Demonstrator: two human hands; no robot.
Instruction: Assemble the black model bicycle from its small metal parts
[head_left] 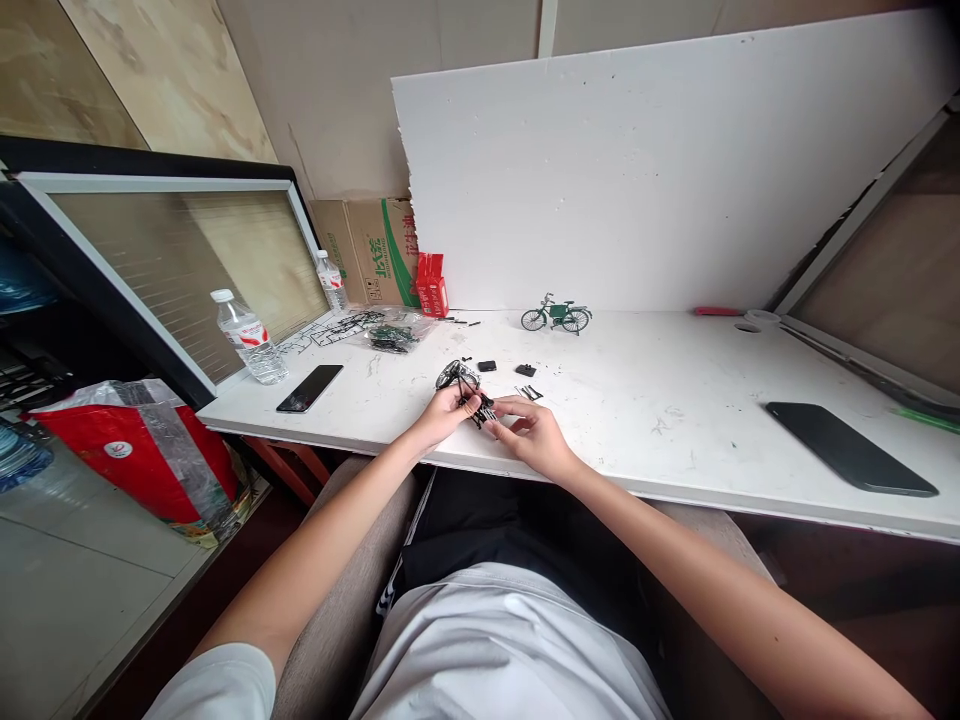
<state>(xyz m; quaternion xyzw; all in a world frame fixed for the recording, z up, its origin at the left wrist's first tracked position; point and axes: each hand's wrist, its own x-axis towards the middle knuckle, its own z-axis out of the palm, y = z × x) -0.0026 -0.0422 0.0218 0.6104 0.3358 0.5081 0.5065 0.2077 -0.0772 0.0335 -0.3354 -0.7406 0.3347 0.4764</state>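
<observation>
White table (675,420), bearing all items, with a white foam board (660,170) upright at its rear. Dark phone (851,447) lies flat far right; second phone (309,388) lies left, beside a water bottle (250,338). Bagged black parts (375,330) sit behind it. Finished green model bicycle (556,315) stands upright near the board. Left hand (444,412) and right hand (534,435) meet at the table's near edge, fingers closed on a small black model assembly (469,390) held between them. Loose black pieces (507,369) lie just beyond.
</observation>
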